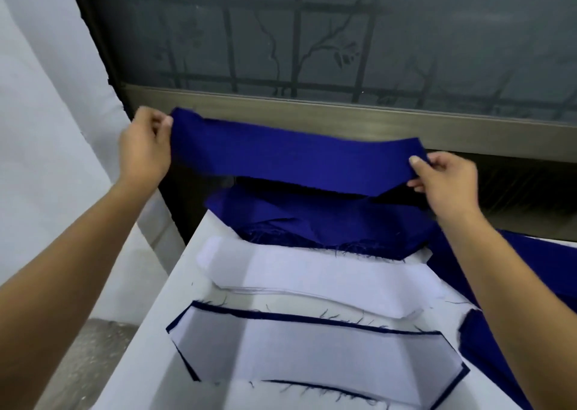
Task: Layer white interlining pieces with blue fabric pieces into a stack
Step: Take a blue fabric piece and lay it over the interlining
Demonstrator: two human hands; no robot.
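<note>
Layered stack (312, 353) cut by bottom edge, loose blue cloth (487, 363) by right edge, blue pile (327, 222) partly behind held piece (296, 156)

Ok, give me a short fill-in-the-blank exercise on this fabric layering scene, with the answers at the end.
1. The left hand and right hand each pinch one end of the long fabric strip, whose colour is ____.
2. On the near layered stack, edged in blue, the top piece is ____.
3. The loose pile of white interlining pieces lies ____ that stack and the frayed blue fabric heap.
Missing words: blue; white; between.
</note>
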